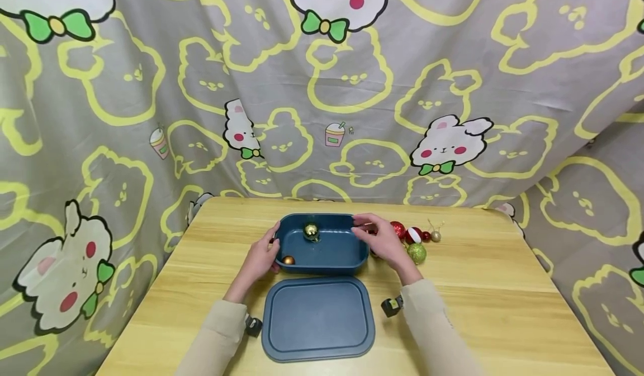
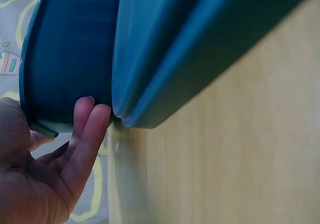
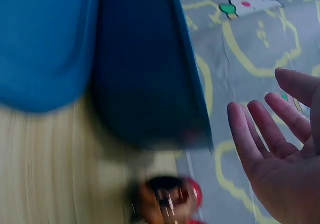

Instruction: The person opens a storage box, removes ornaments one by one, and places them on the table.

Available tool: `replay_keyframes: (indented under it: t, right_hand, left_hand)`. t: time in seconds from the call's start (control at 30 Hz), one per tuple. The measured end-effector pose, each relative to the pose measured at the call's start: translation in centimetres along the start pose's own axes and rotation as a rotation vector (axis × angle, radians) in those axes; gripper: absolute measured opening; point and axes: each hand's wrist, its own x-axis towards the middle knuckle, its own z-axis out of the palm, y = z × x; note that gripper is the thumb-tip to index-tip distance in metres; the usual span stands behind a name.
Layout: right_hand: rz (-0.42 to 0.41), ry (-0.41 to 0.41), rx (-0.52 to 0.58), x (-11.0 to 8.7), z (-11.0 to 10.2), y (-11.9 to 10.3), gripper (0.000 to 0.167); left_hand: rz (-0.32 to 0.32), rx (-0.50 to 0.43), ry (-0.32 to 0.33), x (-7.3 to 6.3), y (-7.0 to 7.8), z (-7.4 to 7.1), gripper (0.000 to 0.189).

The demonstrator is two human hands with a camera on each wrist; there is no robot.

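Observation:
A dark blue rectangular container (image 1: pixel 329 265) stands open at the middle of the table. Inside it, a shiny gold ball ornament (image 1: pixel 311 231) lies near the back wall and a small copper-coloured ball (image 1: pixel 288 260) near the front left corner. My left hand (image 1: pixel 260 257) holds the container's left end, thumb at the rim and other fingers along the outside wall. Over the container's right end is my right hand (image 1: pixel 382 239), its fingers spread and nothing between them. The right wrist view shows that hand (image 3: pixel 285 154) apart from the container wall.
A matching blue lid (image 1: pixel 318 319) lies flat in front of the container. Right of the container are several ball ornaments, among them a glittery green ball (image 1: pixel 416 253), a red ball (image 1: pixel 397 229) and a red-and-white ball (image 1: pixel 414 234). A patterned curtain (image 1: pixel 362 124) hangs behind the table.

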Motion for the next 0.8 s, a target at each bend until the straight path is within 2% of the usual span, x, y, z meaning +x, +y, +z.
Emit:
replay_keyframes:
  t: [0.17,0.4,0.57,0.8]
  right_hand:
    - [-0.014,-0.048,0.032,1.4,3.0,0.1,0.035]
    - [0.016,-0.118,-0.037,2.9,7.4,0.4,0.04]
    - [0.056,-0.089,-0.055,4.1,8.9,0.5,0.04]
    - [0.095,-0.106,-0.072,5.1,10.0,0.9,0.039]
  left_hand:
    - [0.008,0.004,-0.005,0.3,0.0,0.3,0.055]
    - [-0.006,0.029,0.004,-0.2,-0.3,-0.1,0.055]
    - [0.002,0.016,-0.008,0.1,-0.2,0.0,0.055]
    - [-0.003,0.019,-0.011,0.1,-0.1,0.1,0.055]
